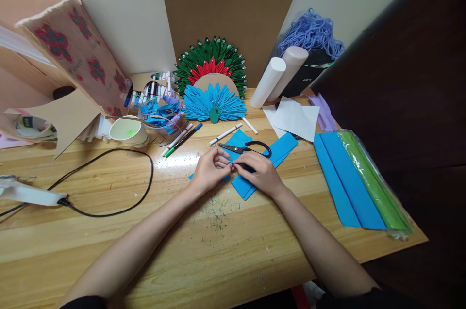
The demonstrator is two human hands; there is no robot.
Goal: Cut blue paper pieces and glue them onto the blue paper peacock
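Pinching a small bit of blue paper [230, 163] between thumb and fingertips, the left hand [211, 170] meets the right hand [259, 173], whose fingertips also close on it, just in front of the scissors [237, 148] and above the tabletop [218, 260]. The fold itself is too small to read. Working it well probably means a light, even pinch close to the crease, one hand steadying while the other shapes, since thin paper like this would likely tear or lose its shape under a hard pull; keeping wrists low should help. The folded blue strip [244, 187] lies partly under the right hand. To the left, a paper cup [141, 140] shows a patch of green inside, its nature unclear; beside it, a clear tub [177, 123] overflows with blue and purple scraps [156, 113]. At far right, a plastic sleeve [398, 235] encloses green paper [371, 178], while whether the black package [304, 80] contains the yarn [311, 32], I cannot tell
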